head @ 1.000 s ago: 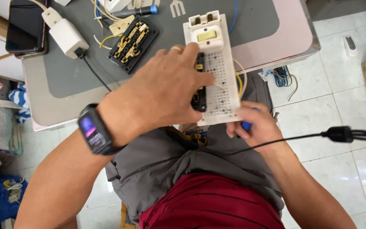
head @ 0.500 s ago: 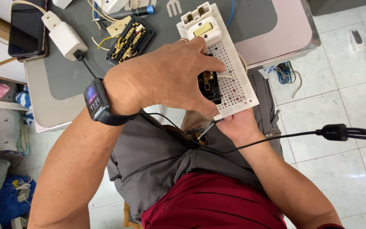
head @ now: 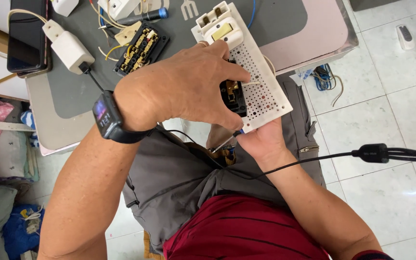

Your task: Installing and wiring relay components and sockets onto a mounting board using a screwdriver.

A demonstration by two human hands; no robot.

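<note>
My left hand point(head: 188, 86), with a black smartwatch point(head: 108, 118) on the wrist, grips a white perforated switch board point(head: 261, 82) from above, fingers over a black socket module point(head: 232, 96) set in it. A cream switch point(head: 222, 31) sits at the board's far end. My right hand point(head: 261, 142) is under the board's near edge, closed on a thin screwdriver point(head: 225, 142) with a blue handle; most of that tool is hidden by the hand.
A small table with a grey mat point(head: 73, 91) holds a loose black socket module point(head: 140, 48), a white charger point(head: 68, 48), a dark phone point(head: 27, 36), wires and a blue-tipped screwdriver point(head: 143, 17). A black cable point(head: 376, 154) crosses the tiled floor at right.
The board has tilted and shifted right while my left hand slid further over it. My right hand moved from beside the board to beneath its near edge.
</note>
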